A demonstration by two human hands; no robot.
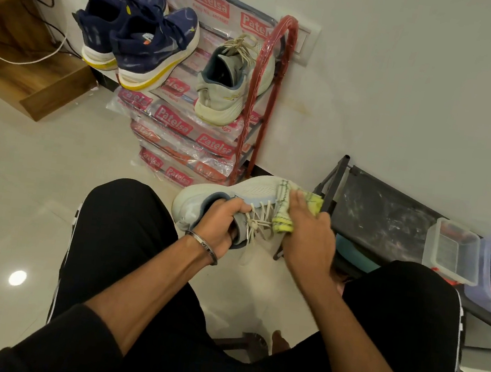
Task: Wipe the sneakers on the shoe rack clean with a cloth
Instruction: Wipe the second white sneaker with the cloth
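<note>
wiping in hand: pale sneaker [224,195] held below the shoe rack [258,100].
left hand [220,223] grips its collar; right hand [307,225] presses the cloth [283,219] flat on the upper (fingers straight). next, i judge: rub toward the toe.

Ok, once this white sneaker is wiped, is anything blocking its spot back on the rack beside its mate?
Nothing visible blocks it. The held white sneaker has open space to the red rack. On the top shelf a bare gap lies between the other white sneaker and the navy pair.
</note>
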